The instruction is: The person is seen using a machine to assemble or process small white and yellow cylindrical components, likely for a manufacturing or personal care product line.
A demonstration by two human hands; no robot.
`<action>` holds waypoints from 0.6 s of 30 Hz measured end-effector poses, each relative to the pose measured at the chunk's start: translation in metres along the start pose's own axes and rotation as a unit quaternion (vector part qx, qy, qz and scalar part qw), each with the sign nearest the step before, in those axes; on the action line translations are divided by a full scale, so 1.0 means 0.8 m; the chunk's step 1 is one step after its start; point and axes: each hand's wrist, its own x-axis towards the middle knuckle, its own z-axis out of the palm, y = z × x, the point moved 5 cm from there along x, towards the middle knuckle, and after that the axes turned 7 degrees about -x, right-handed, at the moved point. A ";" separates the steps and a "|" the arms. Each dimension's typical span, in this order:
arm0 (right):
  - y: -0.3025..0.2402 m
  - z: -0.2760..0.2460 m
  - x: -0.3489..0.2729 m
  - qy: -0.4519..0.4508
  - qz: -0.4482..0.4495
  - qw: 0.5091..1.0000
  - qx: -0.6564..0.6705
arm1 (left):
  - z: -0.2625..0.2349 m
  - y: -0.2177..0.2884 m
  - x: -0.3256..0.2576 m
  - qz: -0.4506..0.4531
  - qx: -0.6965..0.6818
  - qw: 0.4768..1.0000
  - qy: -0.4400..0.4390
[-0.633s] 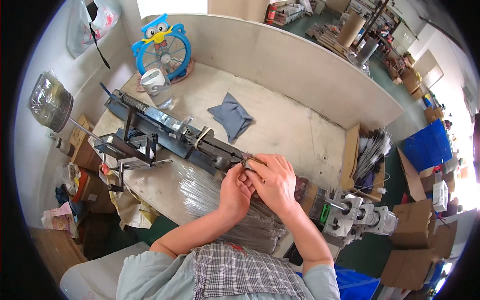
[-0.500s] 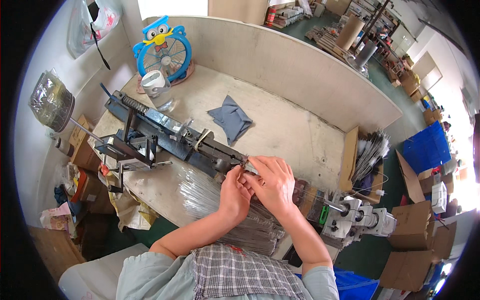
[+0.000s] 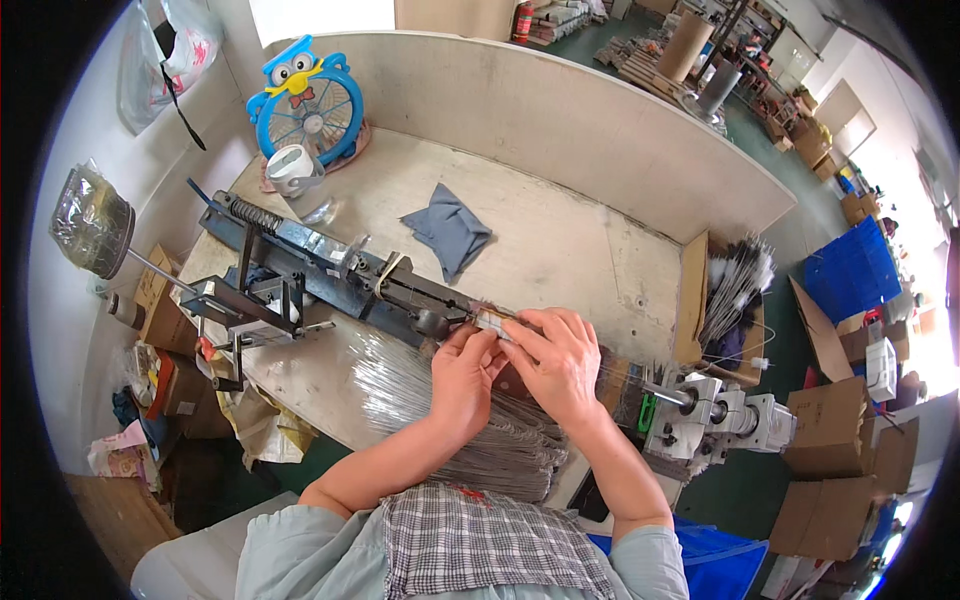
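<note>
At the right end of a long dark metal fixture point(image 3: 340, 262), my two hands meet. My right hand point(image 3: 556, 368) is closed, its fingers and thumb on a small whitish piece point(image 3: 492, 322) beside the fixture's end. My left hand point(image 3: 464, 384) is closed too, its fingertips pinched close to that piece; what they hold is hidden. Thin silvery rods point(image 3: 500, 450) lie in a thick bundle below both hands. Fine rods or wires run from near my right hand toward a white-and-metal machine head point(image 3: 715, 415) on the right.
A grey cloth point(image 3: 447, 232) lies behind the fixture. Farther back left stand a blue fan point(image 3: 312, 112) and a clear jug point(image 3: 300, 180). A cardboard box point(image 3: 694, 300) with more thin rods is at the right. A crank frame point(image 3: 245, 310) sticks out at the front left.
My fingers have shifted around the fixture's end, and the whitish piece between them shows more plainly. My right hand has moved slightly right; the whole view has shifted a little.
</note>
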 end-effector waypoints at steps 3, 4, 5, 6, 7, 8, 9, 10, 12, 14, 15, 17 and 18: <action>0.001 0.001 0.000 0.000 -0.003 1.000 0.010 | -0.002 -0.001 0.003 -0.001 -0.001 1.000 -0.002; 0.001 0.002 -0.001 -0.002 -0.001 1.000 0.012 | -0.001 -0.001 0.002 -0.003 -0.003 1.000 -0.004; 0.003 0.002 0.000 -0.002 -0.003 1.000 0.012 | 0.001 -0.002 0.002 -0.004 -0.006 1.000 -0.006; 0.003 0.002 0.000 0.000 -0.001 1.000 0.011 | 0.001 -0.002 0.001 -0.004 -0.006 1.000 -0.005; 0.003 0.002 0.000 0.002 0.001 1.000 0.010 | 0.002 -0.001 0.001 0.000 0.004 1.000 -0.006; 0.003 0.002 0.000 0.002 0.001 1.000 0.010 | 0.003 -0.001 0.001 0.004 0.015 1.000 -0.007; 0.002 0.003 0.000 0.001 0.002 1.000 0.012 | 0.002 -0.001 0.002 0.004 0.015 1.000 -0.009; 0.002 0.003 0.001 -0.001 0.003 1.000 0.014 | 0.000 -0.002 0.004 0.003 0.016 1.000 -0.005; 0.001 -0.002 0.002 0.005 -0.003 1.000 0.016 | -0.001 -0.001 0.004 0.003 0.018 1.000 -0.001; -0.003 -0.013 0.004 0.010 -0.011 1.000 0.021 | -0.001 0.002 0.002 0.006 0.034 0.999 0.008; -0.002 -0.020 0.004 -0.005 0.007 1.000 0.003 | 0.001 0.004 0.001 0.005 0.034 0.999 0.006; 0.003 -0.023 0.002 -0.040 0.021 0.998 -0.040 | 0.004 0.005 -0.001 -0.024 0.025 0.999 0.015; 0.005 -0.023 -0.001 -0.036 0.023 0.998 -0.043 | 0.003 0.006 -0.001 -0.025 0.027 0.999 0.010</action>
